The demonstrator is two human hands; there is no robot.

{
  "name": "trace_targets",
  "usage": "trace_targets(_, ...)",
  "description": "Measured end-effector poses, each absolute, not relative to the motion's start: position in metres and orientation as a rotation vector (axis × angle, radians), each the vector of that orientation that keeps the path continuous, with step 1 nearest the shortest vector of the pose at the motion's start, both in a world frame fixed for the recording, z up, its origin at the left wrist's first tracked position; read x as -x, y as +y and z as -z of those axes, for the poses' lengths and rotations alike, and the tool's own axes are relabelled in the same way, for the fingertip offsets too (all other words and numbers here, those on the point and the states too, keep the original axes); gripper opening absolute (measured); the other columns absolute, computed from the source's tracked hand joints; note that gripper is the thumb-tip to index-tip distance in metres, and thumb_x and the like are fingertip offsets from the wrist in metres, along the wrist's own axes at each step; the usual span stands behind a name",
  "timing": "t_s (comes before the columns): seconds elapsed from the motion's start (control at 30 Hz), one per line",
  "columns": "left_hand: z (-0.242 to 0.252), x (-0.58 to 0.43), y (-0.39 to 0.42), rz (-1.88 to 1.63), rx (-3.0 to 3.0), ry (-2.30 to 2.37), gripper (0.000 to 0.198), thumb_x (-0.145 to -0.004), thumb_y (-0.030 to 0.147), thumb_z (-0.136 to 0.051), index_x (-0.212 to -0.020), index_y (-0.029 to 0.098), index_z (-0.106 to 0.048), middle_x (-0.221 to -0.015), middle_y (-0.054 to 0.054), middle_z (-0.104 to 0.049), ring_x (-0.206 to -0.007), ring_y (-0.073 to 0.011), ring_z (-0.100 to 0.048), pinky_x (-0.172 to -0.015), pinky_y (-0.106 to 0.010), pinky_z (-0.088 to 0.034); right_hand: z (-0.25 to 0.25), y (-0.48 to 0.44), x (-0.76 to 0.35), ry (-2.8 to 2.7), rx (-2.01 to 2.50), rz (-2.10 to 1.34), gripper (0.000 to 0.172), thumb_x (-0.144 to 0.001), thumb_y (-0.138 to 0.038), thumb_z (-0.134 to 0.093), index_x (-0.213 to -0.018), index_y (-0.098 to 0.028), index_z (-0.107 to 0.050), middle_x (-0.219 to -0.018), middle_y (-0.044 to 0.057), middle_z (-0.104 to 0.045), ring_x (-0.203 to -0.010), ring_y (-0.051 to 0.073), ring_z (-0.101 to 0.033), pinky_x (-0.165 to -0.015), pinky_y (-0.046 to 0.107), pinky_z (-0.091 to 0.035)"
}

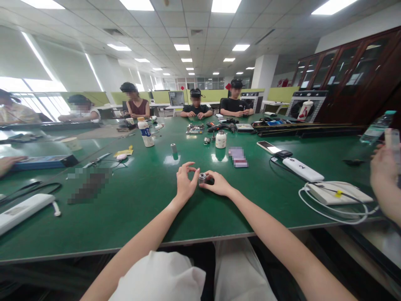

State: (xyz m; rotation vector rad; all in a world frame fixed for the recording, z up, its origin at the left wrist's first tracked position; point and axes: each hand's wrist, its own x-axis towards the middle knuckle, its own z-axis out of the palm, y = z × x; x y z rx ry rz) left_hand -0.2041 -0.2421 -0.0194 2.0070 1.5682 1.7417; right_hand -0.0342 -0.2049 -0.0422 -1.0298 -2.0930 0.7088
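At the green table [225, 217], the right hand [218, 184] pinches a metal cylinder [202, 178], the unclenched left hand [185, 183] just beside it.

Lit ceiling panels [226, 6], pale blinds [73, 69], glass-fronted wooden cabinets [340, 62], green table [140, 184].

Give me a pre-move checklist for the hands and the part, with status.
1. Right hand gripping the metal cylinder: ok, thumb and fingers are on it.
2. Left hand touching the cylinder: cannot tell, its fingertips are right beside it but contact is unclear.
3. Cylinder upright: ok, its end face points up.
4. Cylinder's base resting on the green table: cannot tell.
5. Second cylinder apart from both hands: ok, it stands farther up the table.
6. White cable away from the right hand: ok, it lies well to the right.
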Motion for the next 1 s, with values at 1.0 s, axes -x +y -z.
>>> trace_targets(1.0, 0.032, 0.216, -0.233, -1.254, -1.849, 1.926, 0.014, -0.08, 0.025, -0.072, -0.094, 0.028, -0.072, -0.085, -0.002, -0.08, -0.107, -0.0303, -0.066, -0.095, -0.049, -0.046, 0.04, -0.208, 0.034, -2.104, 1.023, -0.703, 0.04, -0.076, -0.039, -0.08, -0.109, -0.022, -0.066, -0.099, 0.005, -0.072, -0.095, 0.021, -0.067, -0.089, 0.037, -0.051)
